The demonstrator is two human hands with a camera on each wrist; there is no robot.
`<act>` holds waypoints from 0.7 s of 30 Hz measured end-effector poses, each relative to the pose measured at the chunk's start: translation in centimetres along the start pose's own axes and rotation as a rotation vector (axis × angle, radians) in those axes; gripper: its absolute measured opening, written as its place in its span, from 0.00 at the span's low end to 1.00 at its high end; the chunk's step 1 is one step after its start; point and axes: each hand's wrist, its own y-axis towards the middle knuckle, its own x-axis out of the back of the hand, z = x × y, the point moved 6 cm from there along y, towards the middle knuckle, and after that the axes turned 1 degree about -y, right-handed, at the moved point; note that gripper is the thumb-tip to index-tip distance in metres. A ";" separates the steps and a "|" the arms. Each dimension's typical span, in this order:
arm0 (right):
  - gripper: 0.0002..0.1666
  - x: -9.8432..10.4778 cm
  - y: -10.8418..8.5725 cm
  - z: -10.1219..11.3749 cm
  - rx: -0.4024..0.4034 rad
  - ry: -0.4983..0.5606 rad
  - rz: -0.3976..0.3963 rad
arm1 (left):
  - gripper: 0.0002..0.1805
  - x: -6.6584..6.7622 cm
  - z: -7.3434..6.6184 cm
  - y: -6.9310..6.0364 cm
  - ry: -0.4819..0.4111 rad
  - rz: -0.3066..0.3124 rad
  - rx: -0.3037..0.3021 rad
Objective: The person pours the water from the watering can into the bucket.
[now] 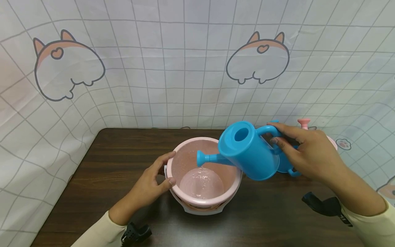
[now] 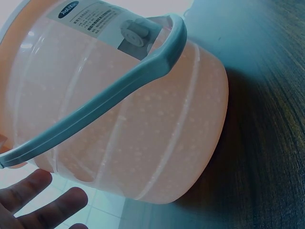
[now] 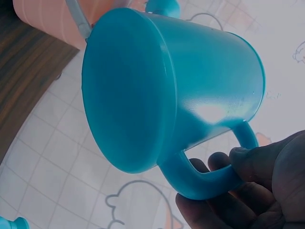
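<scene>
Right hand point(image 1: 314, 154): holds the blue watering can point(image 1: 254, 154) by its handle point(image 1: 267, 129), fingers wrapped underneath, thumb pressed against it. Grip is narrow, closed round the loop.

Left hand point(image 1: 151, 185): spread fairly wide at the left side of the pink bucket point(image 1: 197, 201), thumb on the rim, index fingertip on the rim farther back. The left wrist view shows fingers point(image 2: 62, 206) loosely extended and spaced apart, near the outer wall.

Watering can: plain glossy blue, raised off the table point(image 1: 102, 171) and tilted, spout point(image 1: 217, 159) pointing left with its flared nozzle above the bucket opening. Round filling hole visible on top. Whether water is leaving the nozzle: cannot tell.

Bucket: upright on the dark wood table, pale pink; glints and ripples at the bottom look like water.

Differences between views: head view gives the can's top and the bucket's inside. Right wrist view gives the can's flat round base point(image 3: 126, 95) and the fingers under the handle. Left wrist view gives the bucket's ribbed outer wall, its printed label point(image 2: 102, 26) and the grey carrying bar point(image 2: 100, 107) lying slantwise across the side. Head view also shows a second blue can point(image 1: 284, 165) and a pink nozzle point(image 1: 303, 122), both partly hidden behind the right hand.
</scene>
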 end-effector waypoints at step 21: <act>0.28 0.0 0.3 0.1 0.026 -0.027 0.007 | 0.39 0.0 -0.1 0.0 0.001 0.003 0.017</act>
